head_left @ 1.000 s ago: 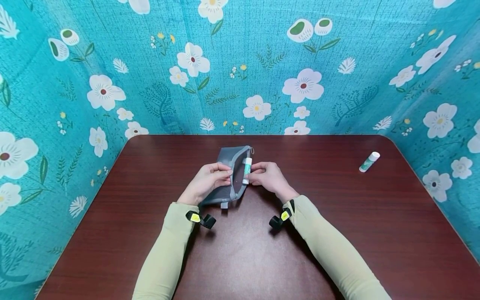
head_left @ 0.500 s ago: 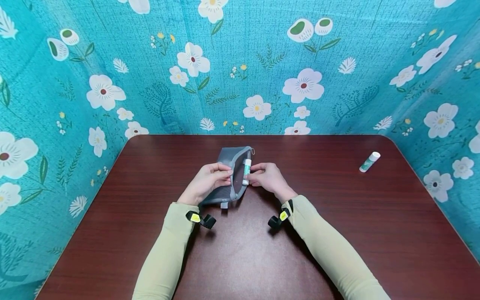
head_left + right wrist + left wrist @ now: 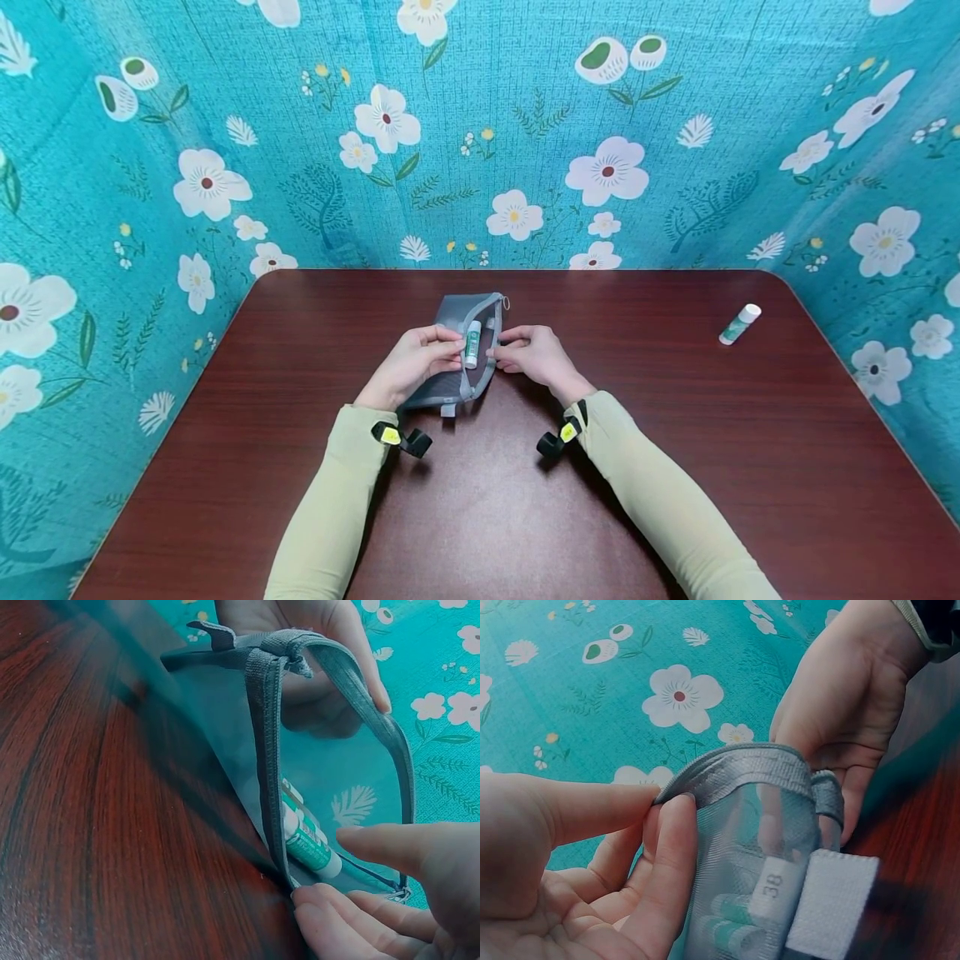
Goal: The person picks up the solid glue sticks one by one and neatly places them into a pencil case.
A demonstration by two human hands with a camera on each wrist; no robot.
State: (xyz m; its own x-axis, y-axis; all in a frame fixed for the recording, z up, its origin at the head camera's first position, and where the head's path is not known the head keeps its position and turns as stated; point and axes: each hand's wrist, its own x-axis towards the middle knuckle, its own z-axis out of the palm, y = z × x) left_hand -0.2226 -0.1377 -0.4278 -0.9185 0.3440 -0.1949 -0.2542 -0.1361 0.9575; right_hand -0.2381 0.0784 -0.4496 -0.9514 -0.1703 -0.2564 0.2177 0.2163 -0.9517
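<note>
My left hand [image 3: 422, 360] pinches the near rim of a grey mesh zipper pouch [image 3: 742, 817] between thumb and fingers, keeping its mouth wide. A glue stick [image 3: 472, 344] with a green-and-white label lies inside the pouch. Beside it, partly hidden, is another glue stick [image 3: 291, 793]. My right hand [image 3: 536, 358] is at the opposite side of the mouth; its fingers [image 3: 322, 911] touch the lower rim and its thumb [image 3: 382, 844] stands apart from them, just over the glue stick's end. Nothing is between that thumb and those fingers.
A further glue stick [image 3: 739, 324] lies on the dark red wooden table [image 3: 637, 467], far to the right. A blue flowered cloth [image 3: 480, 167] hangs behind the table's back edge. A white fabric tag [image 3: 832, 900] sticks out from the pouch's corner.
The glue stick has left my right fingers and slid leftward into the pouch. My right hand stays at the mouth, and my left hand keeps its hold on the rim.
</note>
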